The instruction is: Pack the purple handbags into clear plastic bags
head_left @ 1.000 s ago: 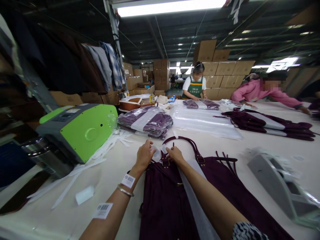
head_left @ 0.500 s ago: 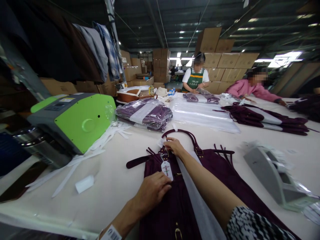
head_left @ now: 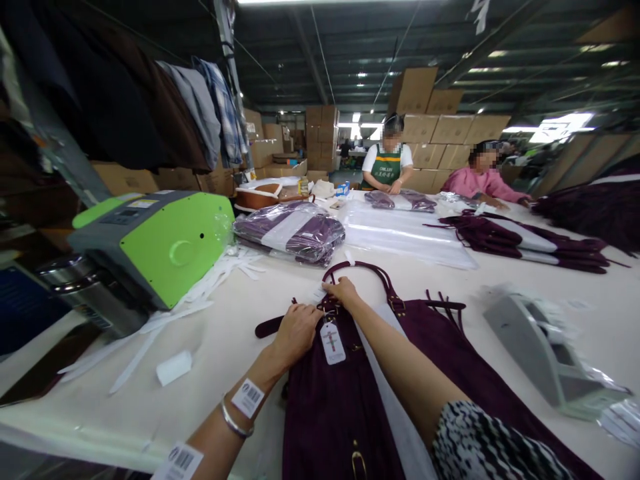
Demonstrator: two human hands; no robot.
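A dark purple handbag point(head_left: 335, 407) lies on the table in front of me, its looped handle point(head_left: 371, 267) pointing away. My right hand point(head_left: 343, 293) is closed in a pinch at the handle's near base, on a small white label point(head_left: 319, 292). Just left of it, my left hand point(head_left: 300, 328) is closed, fingers curled at the bag's top edge beside the cord of a hang tag. What those fingertips hold is hidden. The white hang tag point(head_left: 333, 343), printed with a cross-like figure, lies flat on the bag. Barcode stickers point(head_left: 248, 398) are on my left forearm.
At left stand a green-grey machine point(head_left: 175, 243), a steel flask point(head_left: 93, 293) and white strips point(head_left: 195, 310). Plastic-wrapped bags point(head_left: 293, 230) and clear sheets point(head_left: 400, 230) lie beyond. A grey tape dispenser point(head_left: 540, 347) and more purple bags point(head_left: 530, 243) are right. Two co-workers point(head_left: 387, 163) work across the table.
My left hand has moved up from the hang tag to the bag's top edge, leaving the tag uncovered. My right hand stays at the handle base, its fingertips slightly further left.
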